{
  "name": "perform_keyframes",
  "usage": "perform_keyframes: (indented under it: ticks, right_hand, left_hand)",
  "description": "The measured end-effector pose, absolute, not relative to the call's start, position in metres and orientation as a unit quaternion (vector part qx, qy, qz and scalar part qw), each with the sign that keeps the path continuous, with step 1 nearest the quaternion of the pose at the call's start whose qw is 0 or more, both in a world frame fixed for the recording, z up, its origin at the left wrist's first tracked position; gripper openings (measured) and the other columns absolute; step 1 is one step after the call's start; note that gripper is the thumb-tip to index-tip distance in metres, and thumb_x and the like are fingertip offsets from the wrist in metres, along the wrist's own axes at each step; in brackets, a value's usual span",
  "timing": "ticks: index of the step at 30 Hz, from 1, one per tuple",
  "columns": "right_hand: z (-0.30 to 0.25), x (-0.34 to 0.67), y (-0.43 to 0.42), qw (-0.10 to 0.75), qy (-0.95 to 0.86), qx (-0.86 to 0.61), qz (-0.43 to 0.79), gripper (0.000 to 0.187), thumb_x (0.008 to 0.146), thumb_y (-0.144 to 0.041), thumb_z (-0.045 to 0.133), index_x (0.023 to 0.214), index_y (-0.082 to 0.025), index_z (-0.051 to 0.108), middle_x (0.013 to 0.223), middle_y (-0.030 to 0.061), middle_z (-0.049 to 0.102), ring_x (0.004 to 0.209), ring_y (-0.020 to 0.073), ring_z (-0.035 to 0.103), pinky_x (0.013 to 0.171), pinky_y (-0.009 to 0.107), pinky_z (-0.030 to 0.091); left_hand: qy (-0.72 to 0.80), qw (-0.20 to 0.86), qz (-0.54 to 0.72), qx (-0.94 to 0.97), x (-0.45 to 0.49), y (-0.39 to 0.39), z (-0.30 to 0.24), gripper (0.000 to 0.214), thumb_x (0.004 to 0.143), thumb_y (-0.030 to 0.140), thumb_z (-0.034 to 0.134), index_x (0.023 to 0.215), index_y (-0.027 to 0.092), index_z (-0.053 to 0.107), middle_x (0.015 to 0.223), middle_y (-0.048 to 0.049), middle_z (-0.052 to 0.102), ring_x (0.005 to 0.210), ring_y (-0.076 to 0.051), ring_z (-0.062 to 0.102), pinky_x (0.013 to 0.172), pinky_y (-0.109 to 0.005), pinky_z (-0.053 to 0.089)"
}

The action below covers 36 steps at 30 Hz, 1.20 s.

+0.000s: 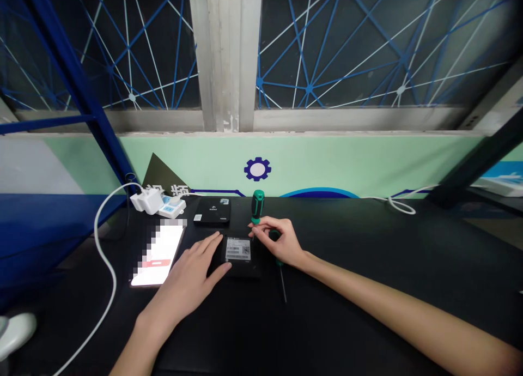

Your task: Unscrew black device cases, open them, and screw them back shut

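A black electronic box [241, 268] with a white printed label [238, 249] lies flat on the dark table. My left hand [200, 264] rests at its left side, fingers stretched out and thumb apart, touching the box. In my right hand [281, 238], pinched between thumb and fingers, is a screwdriver [257, 204] with a green and black handle. It stands upright over the far right corner of the box; its tip is hidden by my fingers. Partly under my right hand lies a second screwdriver [283, 283], its shaft pointing toward me.
Behind the box sits another black box [212, 210]. A lit tablet or phone [159, 256] is left of my left hand. Further back left are a power strip [171, 206] and white plug [149, 200], with a white cable [110, 267] curving forward. A white rounded object [18, 332] stands front left.
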State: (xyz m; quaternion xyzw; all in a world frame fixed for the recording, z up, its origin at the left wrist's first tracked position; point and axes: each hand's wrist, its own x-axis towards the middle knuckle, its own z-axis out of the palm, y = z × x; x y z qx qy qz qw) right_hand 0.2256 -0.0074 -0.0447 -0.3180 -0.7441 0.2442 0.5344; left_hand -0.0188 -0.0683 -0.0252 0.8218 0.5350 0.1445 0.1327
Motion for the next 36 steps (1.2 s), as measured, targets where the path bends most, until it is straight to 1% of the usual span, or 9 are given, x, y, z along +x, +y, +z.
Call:
perform_keyframes:
  ticks: [7, 12, 17, 21, 31, 34, 36]
  right_hand:
    - [-0.0475, 0.2278, -0.006, 0.53, -0.748, -0.323, 0.233, 0.015, 0.091, -0.029, 0.066, 0.085, -0.016, 0.07, 0.073, 0.0068, 0.076, 0.047, 0.0112, 0.056, 0.05, 0.025, 0.048]
    - [-0.0469, 0.2271, -0.0065, 0.532, -0.747, -0.325, 0.231, 0.017, 0.09, -0.03, 0.066, 0.082, -0.016, 0.069, 0.072, 0.0062, 0.075, 0.048, 0.0115, 0.057, 0.048, 0.024, 0.046]
    - [-0.0463, 0.2261, -0.0072, 0.538, -0.741, -0.336, 0.22, 0.02, 0.088, -0.032, 0.068, 0.076, -0.017, 0.068, 0.069, 0.0054, 0.074, 0.047, 0.0114, 0.057, 0.048, 0.024, 0.046]
    - [-0.0462, 0.226, -0.0078, 0.542, -0.738, -0.338, 0.218, 0.019, 0.087, -0.03, 0.07, 0.073, -0.017, 0.067, 0.067, 0.0049, 0.072, 0.047, 0.0109, 0.055, 0.048, 0.024, 0.045]
    - [-0.0518, 0.2264, -0.0044, 0.543, -0.727, -0.35, 0.233, 0.019, 0.085, -0.031, 0.073, 0.075, -0.017, 0.066, 0.066, 0.0031, 0.07, 0.05, 0.0113, 0.057, 0.048, 0.023, 0.045]
    - [-0.0495, 0.2265, -0.005, 0.537, -0.734, -0.342, 0.236, 0.016, 0.087, -0.031, 0.071, 0.083, -0.017, 0.068, 0.07, 0.0049, 0.073, 0.052, 0.0124, 0.059, 0.048, 0.024, 0.046]
    - [-0.0464, 0.2268, -0.0064, 0.529, -0.747, -0.329, 0.234, 0.015, 0.09, -0.031, 0.066, 0.088, -0.017, 0.069, 0.075, 0.0066, 0.076, 0.051, 0.0124, 0.058, 0.05, 0.025, 0.047]
  left_hand:
    - [0.535, 0.135, 0.145, 0.822, -0.0195, -0.0685, -0.0257, 0.065, 0.099, 0.062, 0.037, 0.154, 0.029, 0.034, 0.159, -0.0055, 0.038, 0.144, -0.028, 0.038, 0.113, -0.047, 0.037]
    - [0.537, 0.132, 0.142, 0.821, -0.0197, -0.0685, -0.026, 0.065, 0.099, 0.062, 0.038, 0.154, 0.029, 0.034, 0.159, -0.0051, 0.038, 0.144, -0.028, 0.038, 0.114, -0.048, 0.036]
    - [0.529, 0.12, 0.158, 0.825, -0.0201, -0.0683, -0.028, 0.063, 0.099, 0.06, 0.039, 0.154, 0.03, 0.033, 0.158, -0.0049, 0.041, 0.143, -0.029, 0.04, 0.113, -0.047, 0.038]
    - [0.533, 0.12, 0.152, 0.823, -0.0196, -0.0676, -0.0283, 0.064, 0.098, 0.061, 0.039, 0.153, 0.028, 0.035, 0.157, -0.005, 0.041, 0.143, -0.028, 0.04, 0.113, -0.045, 0.038]
    - [0.534, 0.12, 0.154, 0.823, -0.0201, -0.0673, -0.0298, 0.064, 0.099, 0.062, 0.038, 0.154, 0.029, 0.034, 0.158, -0.0045, 0.039, 0.143, -0.028, 0.04, 0.114, -0.046, 0.037]
    - [0.527, 0.115, 0.159, 0.827, -0.0208, -0.0665, -0.0314, 0.063, 0.099, 0.061, 0.038, 0.154, 0.029, 0.035, 0.158, -0.0051, 0.04, 0.143, -0.028, 0.04, 0.113, -0.046, 0.038]
    - [0.527, 0.118, 0.156, 0.827, -0.0211, -0.066, -0.0319, 0.064, 0.099, 0.062, 0.038, 0.154, 0.029, 0.034, 0.158, -0.0054, 0.039, 0.143, -0.028, 0.04, 0.113, -0.046, 0.037]
